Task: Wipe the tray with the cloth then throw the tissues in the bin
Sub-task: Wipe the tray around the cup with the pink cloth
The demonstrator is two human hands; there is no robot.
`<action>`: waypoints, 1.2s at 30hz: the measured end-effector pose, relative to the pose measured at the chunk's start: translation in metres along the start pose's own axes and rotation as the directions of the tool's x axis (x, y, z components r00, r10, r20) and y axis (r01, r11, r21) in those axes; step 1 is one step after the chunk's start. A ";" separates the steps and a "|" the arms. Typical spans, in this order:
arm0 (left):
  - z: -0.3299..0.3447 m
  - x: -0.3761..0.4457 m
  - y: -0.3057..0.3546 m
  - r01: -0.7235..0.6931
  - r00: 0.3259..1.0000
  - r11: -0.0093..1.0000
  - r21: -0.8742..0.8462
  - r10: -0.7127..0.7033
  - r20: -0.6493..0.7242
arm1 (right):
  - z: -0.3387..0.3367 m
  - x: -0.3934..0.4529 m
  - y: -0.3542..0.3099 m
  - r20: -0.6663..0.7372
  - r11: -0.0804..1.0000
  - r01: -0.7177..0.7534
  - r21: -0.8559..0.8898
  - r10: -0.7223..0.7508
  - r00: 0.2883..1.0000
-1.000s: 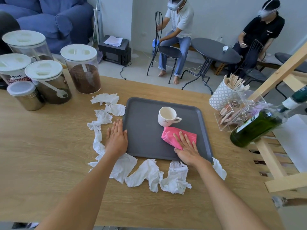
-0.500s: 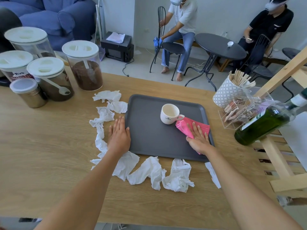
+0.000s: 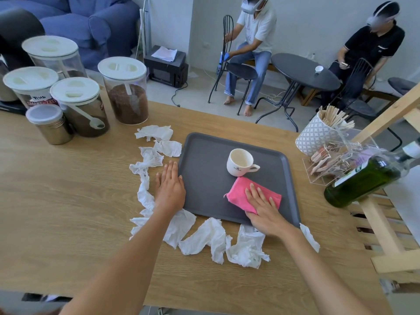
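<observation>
Right hand [image 3: 263,206] lies flat with fingers spread, palm down on the pink cloth [image 3: 241,195], which sits on the near right part of the grey tray [image 3: 204,178]. From where I watch, that hand covers the near half of the cloth, so I cannot tell how it is folded underneath. Just beyond the fingertips stands a white cup [image 3: 239,162], handle pointing right; its printed mark is too small to read.

Left hand [image 3: 170,187] is also flat, fingers close together, resting on the table with its thumb side against the tray's left edge. Its wrist and forearm lie over one of the crumpled tissues [image 3: 204,237], hiding part of it. I see the tissues trailing in a chain from beyond and left of the left hand, round the near left corner, and along the near edge under both forearms; one strip shows just right of the right wrist.

Both arms reach forward, bare, cut off by the bottom of the frame.

All this lies on a light wooden table [image 3: 68,201]. Far left of the left hand stand lidded jars [image 3: 123,92]; right of the right hand a green bottle [image 3: 361,180] lies tilted, its neck cut off at the frame edge. Beyond the table, two seated people wear headsets.
</observation>
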State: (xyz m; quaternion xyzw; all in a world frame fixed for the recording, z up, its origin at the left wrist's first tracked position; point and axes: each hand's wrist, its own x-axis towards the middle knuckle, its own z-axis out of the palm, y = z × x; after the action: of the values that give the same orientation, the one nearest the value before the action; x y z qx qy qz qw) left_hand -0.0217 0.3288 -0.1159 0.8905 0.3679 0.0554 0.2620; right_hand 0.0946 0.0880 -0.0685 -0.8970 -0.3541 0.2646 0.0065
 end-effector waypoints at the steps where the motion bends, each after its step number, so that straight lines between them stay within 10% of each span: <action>1: 0.000 0.000 0.000 -0.001 1.000 1.000 0.000 0.001 -0.004 | 0.002 0.000 -0.006 0.007 1.000 0.029 0.012 -0.029 1.000; 24: 0.000 0.002 -0.005 -0.027 0.999 1.000 -0.002 0.027 -0.038 | -0.020 0.078 -0.110 0.021 0.977 0.134 0.166 -0.139 0.990; 36: -0.003 0.001 -0.003 -0.019 1.000 1.000 0.006 0.019 0.005 | -0.009 0.046 -0.077 0.005 0.969 0.237 -0.075 -0.237 0.971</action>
State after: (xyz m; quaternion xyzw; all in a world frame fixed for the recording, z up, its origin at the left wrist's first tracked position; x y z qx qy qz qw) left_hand -0.0239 0.3323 -0.1148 0.8949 0.3588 0.0546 0.2598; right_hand 0.0782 0.1768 -0.0672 -0.8483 -0.4685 0.2467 0.0050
